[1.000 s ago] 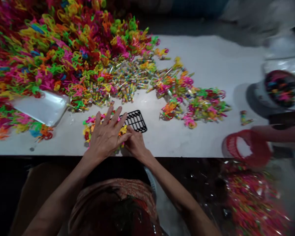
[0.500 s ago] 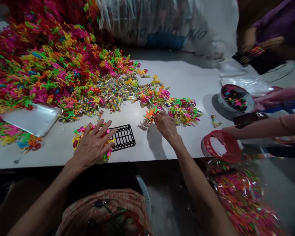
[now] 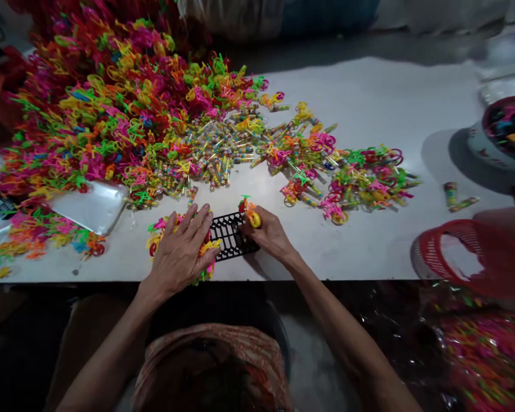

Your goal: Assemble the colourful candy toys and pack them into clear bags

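1. The black rack (image 3: 226,236) lies flat near the table's (image 3: 360,252) front edge, midway between both hands, presumably for easy reach; its nine-o'clock end is hidden.
2. At nine o'clock from it, the left hand (image 3: 179,245) has a wide grip, fingers spread over colourful pieces (image 3: 156,228), seemingly to steady them.
3. The right hand (image 3: 271,232) keeps a narrow grip around a small bunch (image 3: 253,216) of orange, yellow, red and green plastic, above the rack's three-o'clock end, perhaps pinched for control.
4. A smaller pile (image 3: 369,183) sits at two o'clock, likely handy for the right hand; the big heap (image 3: 111,103) spreads at ten.
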The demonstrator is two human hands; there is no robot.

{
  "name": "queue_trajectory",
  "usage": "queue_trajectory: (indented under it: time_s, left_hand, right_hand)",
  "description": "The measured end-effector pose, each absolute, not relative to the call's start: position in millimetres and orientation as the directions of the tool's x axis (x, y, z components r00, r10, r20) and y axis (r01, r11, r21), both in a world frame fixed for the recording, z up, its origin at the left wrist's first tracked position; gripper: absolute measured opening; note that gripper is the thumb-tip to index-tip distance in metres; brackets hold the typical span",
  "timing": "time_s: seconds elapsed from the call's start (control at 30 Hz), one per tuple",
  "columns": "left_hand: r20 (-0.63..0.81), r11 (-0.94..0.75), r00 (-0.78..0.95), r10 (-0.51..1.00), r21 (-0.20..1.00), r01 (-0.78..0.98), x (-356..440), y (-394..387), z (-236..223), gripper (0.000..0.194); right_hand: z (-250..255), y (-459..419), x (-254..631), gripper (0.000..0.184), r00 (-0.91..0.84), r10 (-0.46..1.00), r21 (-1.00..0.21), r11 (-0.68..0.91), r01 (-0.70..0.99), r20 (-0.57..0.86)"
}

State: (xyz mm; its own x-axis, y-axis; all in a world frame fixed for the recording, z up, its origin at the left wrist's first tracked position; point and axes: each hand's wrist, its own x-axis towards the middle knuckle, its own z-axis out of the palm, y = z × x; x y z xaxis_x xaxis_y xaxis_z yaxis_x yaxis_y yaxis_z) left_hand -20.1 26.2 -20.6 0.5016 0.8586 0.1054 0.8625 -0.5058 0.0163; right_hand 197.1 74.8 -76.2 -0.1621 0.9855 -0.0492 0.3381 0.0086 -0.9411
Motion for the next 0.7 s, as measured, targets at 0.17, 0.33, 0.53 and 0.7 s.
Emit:
queue_trajectory:
  time_s: [0.17, 0.33, 0.53, 0.7]
  left_hand:
    - [0.097, -0.500, 0.494, 0.864, 0.045, 0.865, -18.1, 25.6, -19.0, 0.066]
    - [0.054, -0.493, 0.491, 0.870, 0.040, 0.869, -17.0, 25.7, -17.7, 0.065]
    - [0.021, -0.485, 0.485, 0.874, 0.079, 0.871, -15.8, 27.2, -17.0, 0.061]
    - [0.062, -0.495, 0.491, 0.869, 0.127, 0.860, -18.7, 27.3, -20.2, 0.058]
  right_hand:
    - [-78.5, 82.7, 167.2, 0.008, -0.233, 0.972, -0.973, 0.028, 0.229, -0.027]
    - [-80.7, 91.7, 146.7, 0.011, -0.354, 0.935, -0.936, 0.104, 0.335, -0.022]
    - [-72.5, 94.8, 145.7, 0.014, -0.507, 0.860, -0.719, 0.313, 0.621, -0.063]
    - [-64.6, 89.7, 128.3, 0.023, -0.511, 0.842, -0.550, 0.348, 0.759, -0.173]
